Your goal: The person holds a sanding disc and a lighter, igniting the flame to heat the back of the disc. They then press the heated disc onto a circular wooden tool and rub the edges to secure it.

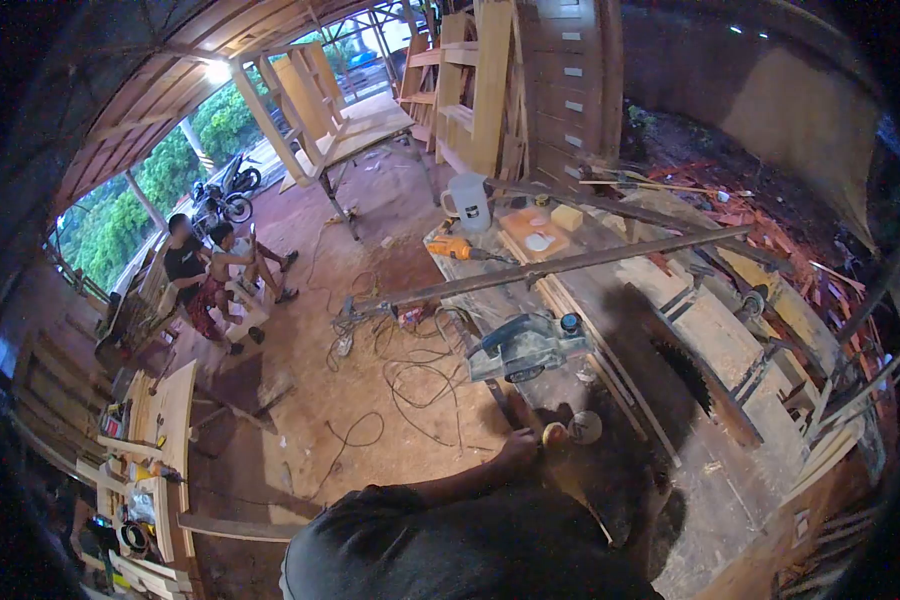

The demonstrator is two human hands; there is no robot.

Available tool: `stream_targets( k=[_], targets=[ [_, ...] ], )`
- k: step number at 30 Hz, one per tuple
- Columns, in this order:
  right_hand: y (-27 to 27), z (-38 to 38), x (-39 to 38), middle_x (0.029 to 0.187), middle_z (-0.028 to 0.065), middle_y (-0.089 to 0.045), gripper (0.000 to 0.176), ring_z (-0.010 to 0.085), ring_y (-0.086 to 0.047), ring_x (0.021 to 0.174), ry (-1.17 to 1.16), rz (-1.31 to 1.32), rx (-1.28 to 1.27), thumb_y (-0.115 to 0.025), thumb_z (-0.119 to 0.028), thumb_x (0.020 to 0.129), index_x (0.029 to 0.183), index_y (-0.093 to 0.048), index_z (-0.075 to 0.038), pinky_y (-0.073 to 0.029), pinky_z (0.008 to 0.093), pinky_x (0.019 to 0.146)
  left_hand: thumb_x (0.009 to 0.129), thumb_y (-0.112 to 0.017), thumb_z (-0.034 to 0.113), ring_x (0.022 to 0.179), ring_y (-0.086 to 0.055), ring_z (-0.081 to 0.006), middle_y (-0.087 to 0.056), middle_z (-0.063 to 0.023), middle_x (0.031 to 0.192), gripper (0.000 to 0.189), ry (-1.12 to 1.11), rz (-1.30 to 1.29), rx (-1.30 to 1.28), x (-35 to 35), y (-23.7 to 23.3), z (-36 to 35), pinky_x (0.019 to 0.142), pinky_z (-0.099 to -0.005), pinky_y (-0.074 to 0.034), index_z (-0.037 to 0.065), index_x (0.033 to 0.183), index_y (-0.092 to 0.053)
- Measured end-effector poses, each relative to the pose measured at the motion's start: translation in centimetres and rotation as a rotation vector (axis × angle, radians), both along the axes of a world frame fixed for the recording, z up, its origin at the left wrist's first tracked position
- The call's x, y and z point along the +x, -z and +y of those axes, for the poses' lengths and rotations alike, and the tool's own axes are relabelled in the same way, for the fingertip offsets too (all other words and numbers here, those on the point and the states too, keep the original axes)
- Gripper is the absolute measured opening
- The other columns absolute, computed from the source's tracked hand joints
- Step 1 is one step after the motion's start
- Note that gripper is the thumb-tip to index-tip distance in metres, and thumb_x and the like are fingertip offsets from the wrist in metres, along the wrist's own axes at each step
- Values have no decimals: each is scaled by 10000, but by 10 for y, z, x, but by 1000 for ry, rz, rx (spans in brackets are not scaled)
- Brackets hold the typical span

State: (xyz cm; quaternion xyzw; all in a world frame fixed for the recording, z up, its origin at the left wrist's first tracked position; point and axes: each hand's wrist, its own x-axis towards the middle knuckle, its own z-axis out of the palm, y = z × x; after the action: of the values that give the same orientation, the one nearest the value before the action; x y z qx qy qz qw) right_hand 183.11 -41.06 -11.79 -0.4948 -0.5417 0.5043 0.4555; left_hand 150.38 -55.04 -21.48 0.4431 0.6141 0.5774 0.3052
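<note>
My left hand (pixel 518 447) is closed at the near edge of the workbench (pixel 610 290). At its fingers is a small yellow-edged thing (pixel 553 434) that looks like a tape measure, with a thin pale strip curving toward me. A round pale disc (pixel 585 427) lies just beyond. My right hand is lost in the dark shadow near my body, and its fingers cannot be made out. An electric planer (pixel 530 346) rests on the bench ahead of my left hand. To the right, a large toothed saw blade (pixel 682 375) stands up from the bench.
A long metal bar (pixel 570 264) crosses the bench, beside an orange drill (pixel 458 248) and a jug (pixel 468 203). Cables (pixel 420 390) coil on the dusty floor. Two people (pixel 210 265) sit at the left. Boards and tools lie on another bench (pixel 175 420) at lower left.
</note>
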Motion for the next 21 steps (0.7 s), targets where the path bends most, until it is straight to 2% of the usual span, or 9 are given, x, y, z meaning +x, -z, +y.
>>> stream_targets(
  k=[2,4,7,14,16,17,19,20,21],
  targets=[
    [1,0,0,873,64,-635,271,185,-583,769,-3,1,-4,-647,-178,822,1034,-632,-9,-479,317,697,661,-625,117,765,-566,-371,-586,-203,761,183,-38,-17,-38,9,-41,-9,702,-446,-469,4,795,-576],
    [3,1,0,865,62,-635,269,182,-583,762,-6,5,-4,-648,-177,821,1030,-633,-8,-480,315,691,683,-623,103,777,-572,-380,-591,-209,779,193,61,544,-107,22,-112,-19,715,-444,-477,-4,839,-587],
    [6,0,1,855,59,-636,266,179,-582,750,-23,28,-8,-649,-176,819,1024,-635,-7,-480,312,682,699,-625,92,795,-586,-381,-600,-213,805,217,123,602,-141,36,-194,-22,724,-434,-489,-11,887,-595],
    [47,1,-3,769,24,-617,196,137,-554,681,88,37,5,-656,-179,801,912,-635,-19,-464,310,613,697,-623,67,811,-605,-358,-610,-213,871,223,81,520,-155,38,-182,-22,717,-423,-497,-12,904,-598],
    [62,2,-2,751,24,-610,188,135,-548,674,111,92,-16,-655,-172,795,903,-628,-20,-458,309,606,770,-592,84,797,-610,-293,-620,-176,869,189,-35,-3,-287,43,-183,-19,713,-404,-494,-26,924,-600],
    [63,1,-2,762,31,-607,189,140,-551,693,129,92,-27,-656,-168,797,907,-621,-19,-460,310,620,770,-592,84,797,-610,-293,-620,-176,869,189,-35,-3,-288,39,-168,-19,713,-404,-494,-26,924,-600],
    [55,-3,-2,772,38,-603,191,145,-555,713,147,93,-40,-656,-164,798,912,-613,-17,-462,312,634,870,-530,157,812,-600,-224,-637,-135,895,225,71,496,-279,26,-136,-19,722,-375,-488,-28,971,-608],
    [24,-12,-4,809,50,-602,197,161,-558,745,157,-99,76,-653,-161,801,923,-606,-14,-465,320,665,870,-530,157,812,-600,-224,-637,-135,895,225,72,498,-282,31,-152,-18,722,-375,-488,-28,971,-608],
    [6,-18,-6,845,63,-601,203,176,-561,777,166,-292,192,-649,-157,803,934,-599,-10,-469,328,697,899,-493,188,824,-594,-205,-640,-122,924,260,9,175,-373,41,-189,-16,733,-367,-485,-25,992,-611]
  ],
)
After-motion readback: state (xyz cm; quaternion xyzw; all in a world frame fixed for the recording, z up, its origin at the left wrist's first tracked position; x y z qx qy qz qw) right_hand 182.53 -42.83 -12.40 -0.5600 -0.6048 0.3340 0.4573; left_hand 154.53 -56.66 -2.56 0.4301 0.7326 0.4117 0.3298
